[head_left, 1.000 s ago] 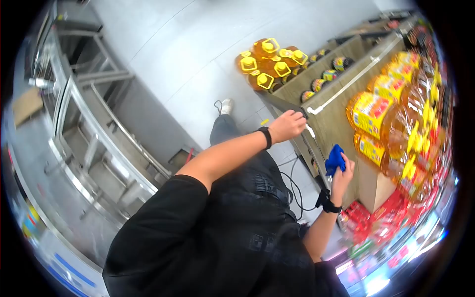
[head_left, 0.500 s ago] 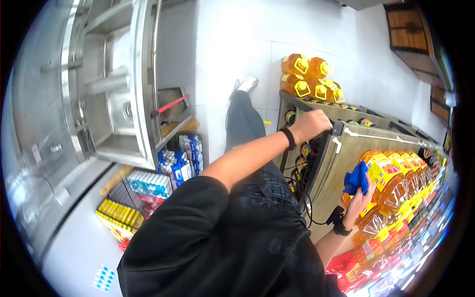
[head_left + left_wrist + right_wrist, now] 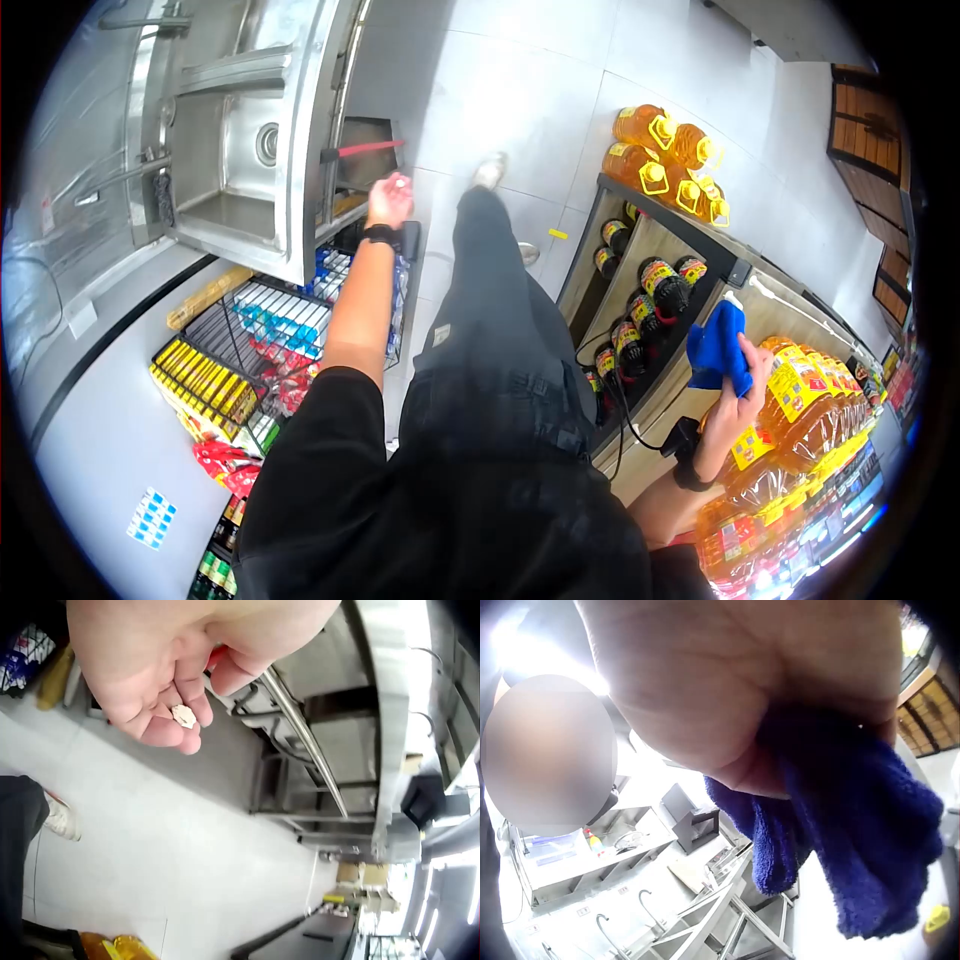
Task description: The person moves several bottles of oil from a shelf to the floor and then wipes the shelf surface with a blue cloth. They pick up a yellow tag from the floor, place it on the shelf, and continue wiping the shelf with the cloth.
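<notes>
My left hand is stretched out to the left, near the steel sink unit. In the left wrist view its fingers are curled and pinch a small pale scrap. My right hand is raised beside the wooden shelf and grips a bunched blue cloth. The right wrist view shows the same blue cloth hanging from the closed palm. The right hand's fingers are mostly hidden behind the cloth.
A wire basket of packaged goods stands below the sink unit. Dark sauce bottles fill the shelf's lower tier, and yellow oil bottles stand at its far end. More oil bottles are by my right hand. A red-handled tool lies under the sink.
My left hand has left the shelf's edge and swung left to the sink unit. The right hand still holds the blue cloth, and the view has turned.
</notes>
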{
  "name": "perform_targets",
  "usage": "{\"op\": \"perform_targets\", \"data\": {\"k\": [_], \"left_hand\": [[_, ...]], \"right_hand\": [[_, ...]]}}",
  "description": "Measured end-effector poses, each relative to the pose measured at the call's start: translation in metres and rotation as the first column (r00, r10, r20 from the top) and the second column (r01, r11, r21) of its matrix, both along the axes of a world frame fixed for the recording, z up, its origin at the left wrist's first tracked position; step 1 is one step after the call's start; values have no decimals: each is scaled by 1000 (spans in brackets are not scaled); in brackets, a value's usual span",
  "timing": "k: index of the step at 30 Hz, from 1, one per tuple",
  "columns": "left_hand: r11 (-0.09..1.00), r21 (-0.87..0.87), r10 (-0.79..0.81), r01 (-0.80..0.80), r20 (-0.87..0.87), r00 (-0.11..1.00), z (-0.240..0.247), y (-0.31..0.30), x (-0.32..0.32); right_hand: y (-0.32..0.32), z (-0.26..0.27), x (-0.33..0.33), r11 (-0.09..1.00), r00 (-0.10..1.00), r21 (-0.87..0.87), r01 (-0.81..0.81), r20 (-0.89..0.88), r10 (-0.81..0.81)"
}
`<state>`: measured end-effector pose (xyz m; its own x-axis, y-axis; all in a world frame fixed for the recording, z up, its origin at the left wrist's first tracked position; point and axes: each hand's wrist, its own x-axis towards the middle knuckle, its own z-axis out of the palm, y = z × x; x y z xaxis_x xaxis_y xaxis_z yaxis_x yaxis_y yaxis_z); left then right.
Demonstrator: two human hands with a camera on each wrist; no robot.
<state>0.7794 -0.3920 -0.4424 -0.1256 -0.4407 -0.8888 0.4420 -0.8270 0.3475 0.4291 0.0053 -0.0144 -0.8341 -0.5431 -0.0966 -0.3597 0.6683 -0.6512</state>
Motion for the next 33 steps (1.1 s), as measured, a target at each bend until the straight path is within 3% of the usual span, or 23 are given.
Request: {"op": "perform_targets", "data": {"k": [3,5,9,13,15,17,18,19,21,22,23,26,28,29,31,32,33], "left_hand": [[996,49,57,-69,209,976,-61,-41,46],[980,62,172,-191,237,956,-108,-68,81],[908,69,372,-413,316,872,-285,-125,187],[989,-7,130,-147,513,849,-203,-125,119],[990,138,-76,12,469,880,-218,-123,129],[956,234,-265,175,444,856,-202,-107,100],[944,223,-322,244,454,831,-185,-90,78],[869,201,-491,451,459,741,-168,-70,50],[635,79,-727,768,399,559,-140,-31,0],[523,37,-818,851,304,489,-128,-11,-25],[406,-16,-892,914,213,399,-115,11,-49],[79,-142,-996,987,-41,74,-55,91,-128],[-75,-198,-980,977,-166,-109,-50,142,-152],[38,-294,-972,955,-232,-33,-64,173,-150],[-3,-352,-1000,936,-18,-10,-67,194,-162],[67,-228,-988,971,119,97,-90,207,-151],[49,-256,-966,966,234,111,-118,209,-138]], "right_hand": [[-13,-19,11,999,999,41,33,17,-34],[-22,-31,20,995,995,78,67,66,-72],[-52,-65,33,992,988,114,61,132,-76],[-94,-122,45,988,962,117,101,240,-127],[-96,-154,47,991,949,100,93,292,-119],[-93,-190,50,986,894,105,130,418,-162],[-88,-215,53,969,805,66,238,545,-234],[-81,-241,59,935,693,42,352,660,-291],[-71,-289,67,871,471,61,488,821,-322],[-59,-322,73,847,347,75,526,890,-295],[-47,-353,78,824,217,95,559,942,-256],[-33,-424,94,787,25,83,611,992,-124],[-37,-450,103,726,-75,76,683,997,-34],[-45,-458,107,686,-113,76,724,994,9],[-40,-497,119,638,-174,17,770,967,185],[-36,-513,119,611,-266,105,785,947,179],[-34,-530,117,589,-358,189,786,916,184]]}}
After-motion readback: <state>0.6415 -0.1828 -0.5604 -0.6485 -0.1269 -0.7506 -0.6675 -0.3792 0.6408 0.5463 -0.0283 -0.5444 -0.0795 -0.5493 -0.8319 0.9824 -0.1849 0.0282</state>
